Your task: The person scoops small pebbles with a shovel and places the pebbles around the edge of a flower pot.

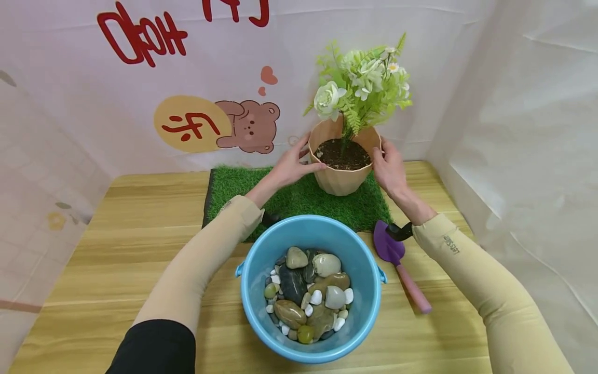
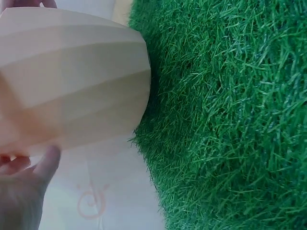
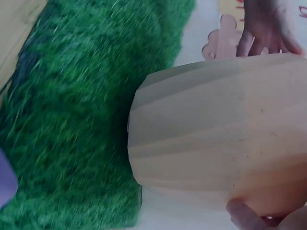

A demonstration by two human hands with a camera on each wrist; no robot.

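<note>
A peach-coloured faceted pot [image 1: 340, 182] with dark soil and white and green flowers [image 1: 369, 78] stands on a green grass mat [image 1: 289, 200]. My left hand [image 1: 291, 165] holds the pot's left side, thumb at the front rim. On the other side my right hand [image 1: 390, 167] grips the rim. In the left wrist view the pot [image 2: 76, 81] lies sideways in the picture, with the left hand [image 2: 24, 191] at its wall. The right wrist view shows the pot [image 3: 201, 129], the right hand's fingertips [image 3: 244, 215] on it and the left hand [image 3: 268, 24] opposite.
Nearer me on the wooden table [image 1: 154, 223] stands a blue bucket [image 1: 252, 311] holding several stones [image 1: 293, 283]. A purple trowel [image 1: 388, 244] with a pink handle lies right of the bucket. Printed cloth [image 1: 70, 104] hangs behind and at the sides.
</note>
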